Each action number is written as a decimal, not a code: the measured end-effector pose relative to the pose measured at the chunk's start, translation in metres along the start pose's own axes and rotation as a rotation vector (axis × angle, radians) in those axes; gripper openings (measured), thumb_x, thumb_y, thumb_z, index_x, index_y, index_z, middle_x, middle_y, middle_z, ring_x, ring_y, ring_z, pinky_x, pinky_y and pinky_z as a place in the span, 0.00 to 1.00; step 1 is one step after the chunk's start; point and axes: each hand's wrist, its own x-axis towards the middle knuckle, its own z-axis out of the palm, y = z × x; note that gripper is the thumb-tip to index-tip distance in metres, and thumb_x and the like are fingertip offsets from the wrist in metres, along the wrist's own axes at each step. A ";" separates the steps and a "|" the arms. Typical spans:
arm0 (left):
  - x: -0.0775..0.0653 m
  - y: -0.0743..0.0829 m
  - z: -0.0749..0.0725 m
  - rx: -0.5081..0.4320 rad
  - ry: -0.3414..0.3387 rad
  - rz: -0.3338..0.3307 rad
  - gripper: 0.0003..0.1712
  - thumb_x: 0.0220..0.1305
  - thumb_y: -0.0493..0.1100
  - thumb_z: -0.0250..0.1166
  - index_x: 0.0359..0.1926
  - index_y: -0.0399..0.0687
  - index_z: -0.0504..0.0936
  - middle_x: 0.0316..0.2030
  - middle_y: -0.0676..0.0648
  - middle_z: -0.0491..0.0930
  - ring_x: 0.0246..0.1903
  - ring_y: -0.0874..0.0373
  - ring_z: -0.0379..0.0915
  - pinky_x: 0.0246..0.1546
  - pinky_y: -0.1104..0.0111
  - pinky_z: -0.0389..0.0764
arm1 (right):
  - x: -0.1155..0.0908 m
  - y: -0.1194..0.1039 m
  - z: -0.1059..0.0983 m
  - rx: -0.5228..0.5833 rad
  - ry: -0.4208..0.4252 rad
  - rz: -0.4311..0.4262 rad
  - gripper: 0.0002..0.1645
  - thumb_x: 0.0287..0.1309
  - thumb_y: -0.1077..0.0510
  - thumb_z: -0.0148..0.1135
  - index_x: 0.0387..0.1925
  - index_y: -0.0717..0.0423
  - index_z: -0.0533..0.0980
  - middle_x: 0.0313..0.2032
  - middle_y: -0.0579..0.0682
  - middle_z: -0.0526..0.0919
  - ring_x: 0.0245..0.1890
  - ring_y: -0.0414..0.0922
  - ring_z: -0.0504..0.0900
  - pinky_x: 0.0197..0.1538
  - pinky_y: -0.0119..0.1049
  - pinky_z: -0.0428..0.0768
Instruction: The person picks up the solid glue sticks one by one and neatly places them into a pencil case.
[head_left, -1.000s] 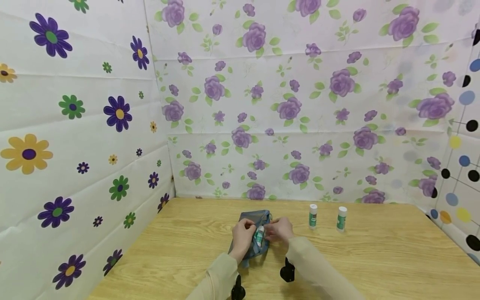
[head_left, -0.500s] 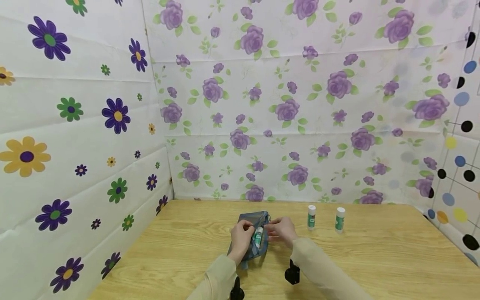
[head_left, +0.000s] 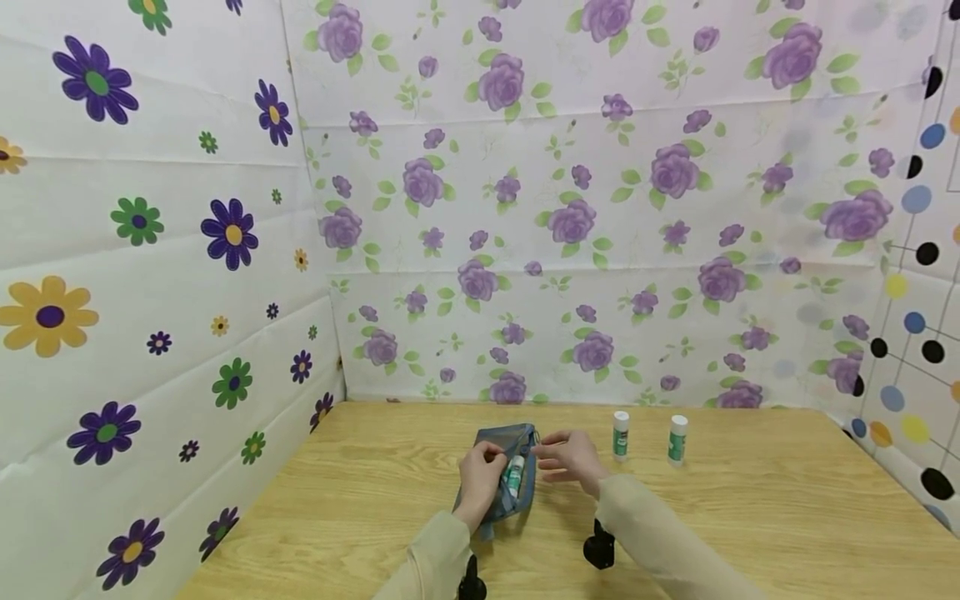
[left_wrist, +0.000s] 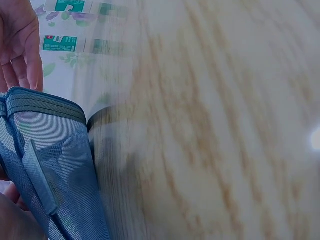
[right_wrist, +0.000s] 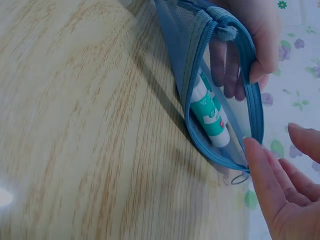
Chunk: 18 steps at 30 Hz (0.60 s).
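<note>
A blue mesh zip pouch [head_left: 525, 492] lies on the table, its zipped mouth gaping. My left hand [head_left: 480, 479] pinches one edge of that mouth, thumb inside and fingers behind the mesh, as the right wrist view shows. Inside the pouch rests a green and white glue stick [right_wrist: 210, 117], with a second one [right_wrist: 218, 102] partly hidden behind it. At the mouth's right end, my right hand [head_left: 570, 458] holds nothing, its fingers loosely extended. Its index fingertip is right by the zip end, near a small loop [right_wrist: 240, 178].
Two more glue sticks with white caps, a nearer-left one [head_left: 620, 436] and a right one [head_left: 677, 440], stand upright on the wooden table [head_left: 757, 500]. Flower-printed sheets [head_left: 465, 208] wall off the table's back and left side.
My right hand has drawn back to the right from the pouch's mouth, its fingers now straighter. My left hand keeps its pinch on the edge, and the glue stick stays inside.
</note>
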 end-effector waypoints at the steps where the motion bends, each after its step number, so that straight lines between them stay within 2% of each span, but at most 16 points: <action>1: 0.000 0.000 0.000 -0.001 0.001 0.005 0.03 0.54 0.31 0.60 0.31 0.36 0.79 0.23 0.50 0.73 0.23 0.59 0.67 0.24 0.66 0.71 | -0.001 0.000 -0.002 -0.003 -0.003 -0.007 0.25 0.53 0.62 0.62 0.49 0.75 0.68 0.38 0.60 0.79 0.41 0.62 0.76 0.33 0.46 0.77; 8: -0.001 -0.001 0.000 -0.006 -0.003 -0.015 0.03 0.54 0.31 0.60 0.31 0.37 0.79 0.23 0.50 0.73 0.23 0.59 0.67 0.24 0.66 0.70 | -0.002 0.000 -0.016 -0.052 0.020 -0.053 0.20 0.53 0.63 0.62 0.46 0.72 0.71 0.37 0.58 0.78 0.38 0.59 0.78 0.32 0.46 0.78; 18: 0.000 -0.001 0.000 0.005 -0.005 -0.002 0.03 0.54 0.31 0.59 0.30 0.37 0.79 0.23 0.51 0.73 0.23 0.58 0.67 0.24 0.67 0.70 | -0.005 -0.002 -0.037 -0.059 0.019 -0.073 0.21 0.52 0.61 0.64 0.46 0.69 0.72 0.37 0.58 0.78 0.35 0.55 0.79 0.31 0.46 0.77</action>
